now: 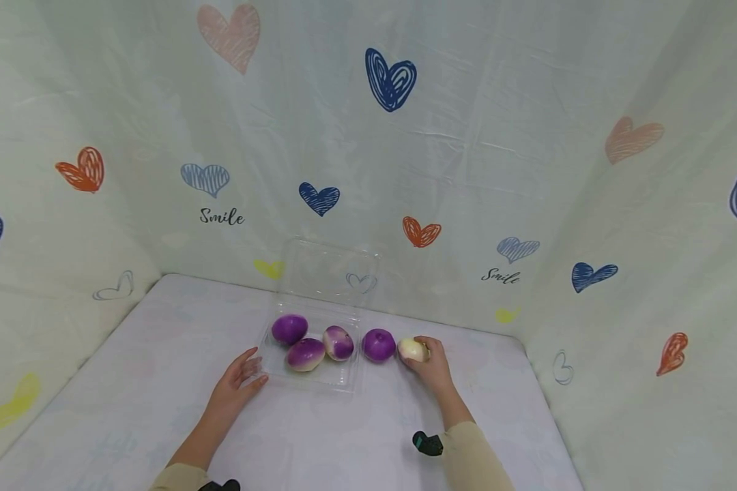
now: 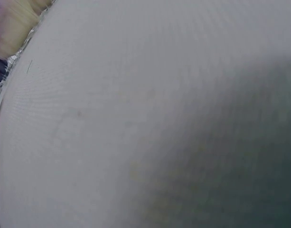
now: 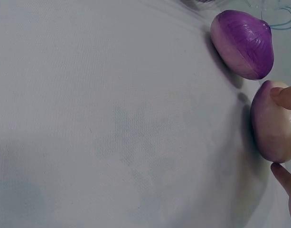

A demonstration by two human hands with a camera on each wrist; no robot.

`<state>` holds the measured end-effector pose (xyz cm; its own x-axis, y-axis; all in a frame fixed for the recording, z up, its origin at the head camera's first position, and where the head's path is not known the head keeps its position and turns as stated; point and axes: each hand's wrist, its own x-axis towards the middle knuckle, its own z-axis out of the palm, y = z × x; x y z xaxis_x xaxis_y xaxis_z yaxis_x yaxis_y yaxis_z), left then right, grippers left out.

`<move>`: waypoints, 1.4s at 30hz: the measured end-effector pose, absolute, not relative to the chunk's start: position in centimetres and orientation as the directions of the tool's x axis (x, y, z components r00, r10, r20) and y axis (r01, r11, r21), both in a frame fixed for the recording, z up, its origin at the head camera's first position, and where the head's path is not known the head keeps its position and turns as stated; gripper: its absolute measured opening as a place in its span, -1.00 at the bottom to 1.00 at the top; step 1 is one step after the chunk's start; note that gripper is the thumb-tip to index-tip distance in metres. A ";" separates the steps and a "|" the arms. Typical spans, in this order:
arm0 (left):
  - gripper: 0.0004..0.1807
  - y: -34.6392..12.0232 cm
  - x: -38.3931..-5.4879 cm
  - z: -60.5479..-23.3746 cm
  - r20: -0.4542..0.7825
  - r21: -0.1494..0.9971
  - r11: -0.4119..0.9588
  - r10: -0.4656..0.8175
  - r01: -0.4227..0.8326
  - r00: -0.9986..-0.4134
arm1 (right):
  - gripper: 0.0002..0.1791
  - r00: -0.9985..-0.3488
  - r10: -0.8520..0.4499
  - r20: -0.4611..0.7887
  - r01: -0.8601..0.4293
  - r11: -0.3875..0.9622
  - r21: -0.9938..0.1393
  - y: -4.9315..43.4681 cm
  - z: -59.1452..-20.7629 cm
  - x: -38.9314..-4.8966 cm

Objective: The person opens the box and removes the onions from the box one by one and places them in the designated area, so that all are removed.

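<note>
My right hand grips a pale onion with a purple side, fingers at its far side and thumb at its near side. Right beside it on the table lies a purple onion; the right wrist view shows this purple onion just apart from the held pale onion. My left hand touches the left edge of a clear plastic clamshell box, its fingers loosely extended. Inside the box sit a purple onion and two purple-and-white onions.
The box's clear lid stands raised at the back, near the curtain printed with hearts. A pale cloth covers the table. Curtain walls border it at the left and right. Dark wrist-camera mounts sit near the sleeves.
</note>
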<state>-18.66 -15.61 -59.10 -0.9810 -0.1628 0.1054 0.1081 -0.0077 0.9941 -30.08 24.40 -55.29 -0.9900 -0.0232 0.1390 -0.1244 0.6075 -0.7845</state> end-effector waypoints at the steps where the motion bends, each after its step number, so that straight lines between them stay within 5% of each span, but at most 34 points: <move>1: -0.28 -15.6 -18.6 -59.1 0.117 0.993 -0.010 -0.163 0.121 -0.980 | -0.44 -0.990 -0.024 0.136 -0.122 0.612 -0.781 24.3 -55.3 -30.1; 42: -0.25 -15.7 -18.5 -58.5 0.043 0.999 -0.015 -0.142 0.045 -0.989 | -0.44 -0.981 -0.062 0.183 -0.178 0.653 -0.736 24.3 -54.3 -29.6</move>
<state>-18.49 -15.68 -58.49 -0.9889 -0.1420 0.0427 0.0452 -0.0146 0.9989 -29.59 24.28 -54.33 -0.9812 -0.0615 0.1827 -0.1780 0.6531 -0.7360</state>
